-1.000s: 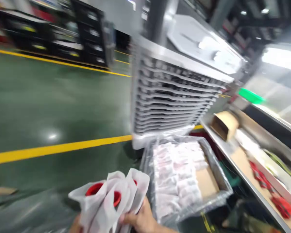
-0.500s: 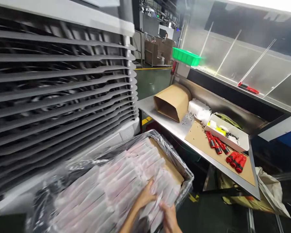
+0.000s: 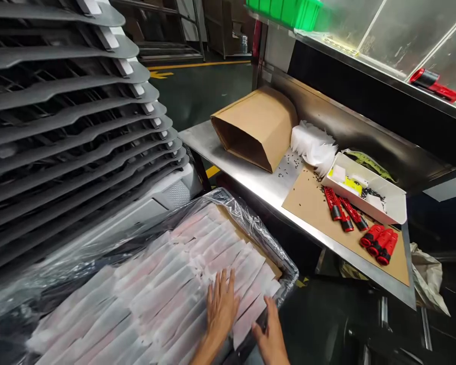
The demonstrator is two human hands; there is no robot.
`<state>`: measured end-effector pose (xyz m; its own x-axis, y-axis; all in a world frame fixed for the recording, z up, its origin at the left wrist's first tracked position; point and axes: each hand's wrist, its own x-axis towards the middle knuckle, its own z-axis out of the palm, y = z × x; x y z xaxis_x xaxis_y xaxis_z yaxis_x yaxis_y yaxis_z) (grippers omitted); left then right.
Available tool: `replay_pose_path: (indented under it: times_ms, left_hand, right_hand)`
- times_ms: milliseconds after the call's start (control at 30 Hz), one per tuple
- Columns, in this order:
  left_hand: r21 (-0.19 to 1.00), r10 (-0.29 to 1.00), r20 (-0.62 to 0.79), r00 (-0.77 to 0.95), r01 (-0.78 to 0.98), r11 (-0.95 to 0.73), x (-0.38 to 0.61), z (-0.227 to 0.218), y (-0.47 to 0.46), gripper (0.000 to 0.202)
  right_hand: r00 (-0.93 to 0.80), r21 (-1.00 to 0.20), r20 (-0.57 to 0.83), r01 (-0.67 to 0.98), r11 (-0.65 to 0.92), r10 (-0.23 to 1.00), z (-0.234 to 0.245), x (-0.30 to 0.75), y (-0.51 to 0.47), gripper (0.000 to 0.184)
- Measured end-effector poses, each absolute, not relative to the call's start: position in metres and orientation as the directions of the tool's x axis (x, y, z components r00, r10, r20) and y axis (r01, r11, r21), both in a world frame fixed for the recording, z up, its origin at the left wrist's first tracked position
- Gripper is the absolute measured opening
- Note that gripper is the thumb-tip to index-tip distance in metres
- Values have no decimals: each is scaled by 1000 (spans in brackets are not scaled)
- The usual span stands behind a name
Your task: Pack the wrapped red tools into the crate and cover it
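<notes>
My left hand (image 3: 220, 305) lies flat, fingers spread, on a layer of white-sleeved pinkish packets (image 3: 151, 299) that fill a plastic-lined box (image 3: 250, 223) at the lower left. My right hand (image 3: 270, 334) rests beside it at the box's near right edge, fingers apart, touching the outermost packets. Neither hand grips anything. Both wrists leave the frame at the bottom.
A tall stack of grey slatted trays (image 3: 64, 121) stands left of the box. To the right, a steel bench (image 3: 246, 177) carries a tipped brown carton (image 3: 256, 126), white sleeves (image 3: 313, 144), a white tray (image 3: 393, 205) and red handles (image 3: 378, 243) on cardboard. A green bin (image 3: 284, 9) sits above.
One second ago my hands carried sleeved red parts across the floor. Half a second ago they set packets into the box. Now both hands lie open on the packet layer.
</notes>
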<state>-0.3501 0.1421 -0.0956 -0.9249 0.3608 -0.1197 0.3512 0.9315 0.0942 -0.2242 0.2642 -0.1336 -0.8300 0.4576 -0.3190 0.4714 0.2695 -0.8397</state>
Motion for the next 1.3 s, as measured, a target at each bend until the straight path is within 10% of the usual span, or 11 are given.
replay_pose_path:
  times_ms: [133,300,1300]
  left_hand:
    - [35,494,98,-864,499,866,-296,-131,143,59]
    - [52,395,5,-918,395,917,-291,-144,147,52]
    - [269,450,-305,-839,378,886,-292,-131,148,39]
  right_hand:
    - [-933,-578,-285,349,737,219,-77,-286,310,42]
    - [-859,-293,-505,259,920,81,-60,-366,324,44]
    - [-738,-200,-667,311,929,103,-78,-351,362,37]
